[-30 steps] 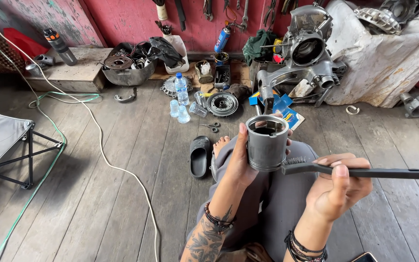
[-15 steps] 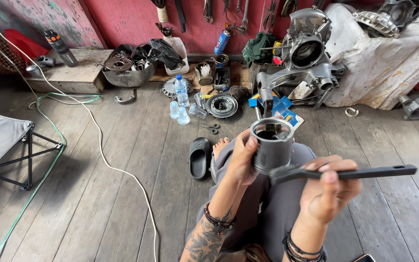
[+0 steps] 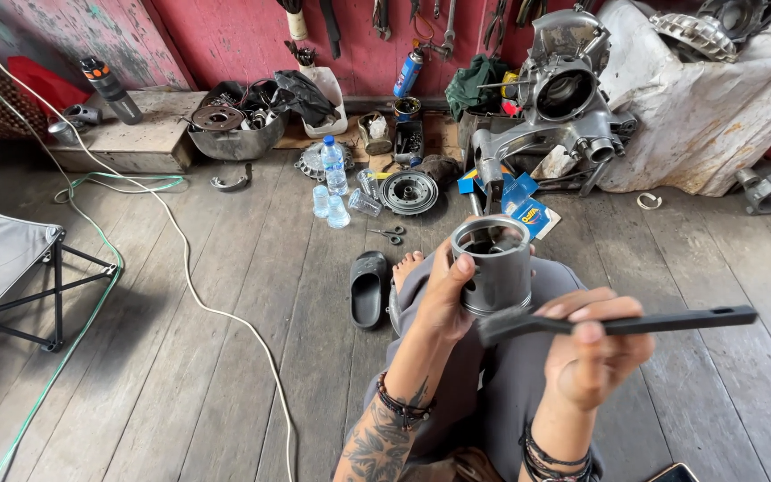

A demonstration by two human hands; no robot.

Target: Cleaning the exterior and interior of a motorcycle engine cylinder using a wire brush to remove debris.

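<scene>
A workshop floor of worn wooden planks (image 3: 225, 357) was seen from above, over the lap of a seated person in grey trousers. A grey metal cylinder (image 3: 493, 265), open at the top and hollow inside, was held upright above the knees. It was gripped by the left hand (image 3: 443, 299), whose thumb was pressed against the near rim while the fingers were wrapped round the far side. A dark, flat brush (image 3: 613, 323) with a long handle was clasped in the right hand (image 3: 591, 353), fingers closed over the handle and thumb on top. The bristle end was laid against the lower right wall of the cylinder, and the handle was pointed away to the right. Beaded bracelets were worn on both wrists, and the left forearm was tattooed.

A bare foot was shown just beyond the cylinder, beside a black sandal (image 3: 368, 287). Farther off, a pair of scissors (image 3: 389, 235), a plastic water bottle (image 3: 335, 166) and a few clear cups were set on the floor. A large engine casing (image 3: 555, 107) was stood against the red wall, next to a white cloth-covered heap (image 3: 707, 107). A metal basin of parts (image 3: 234, 129) was placed to the left, and a folding stool (image 3: 6, 268) at the far left edge.
</scene>
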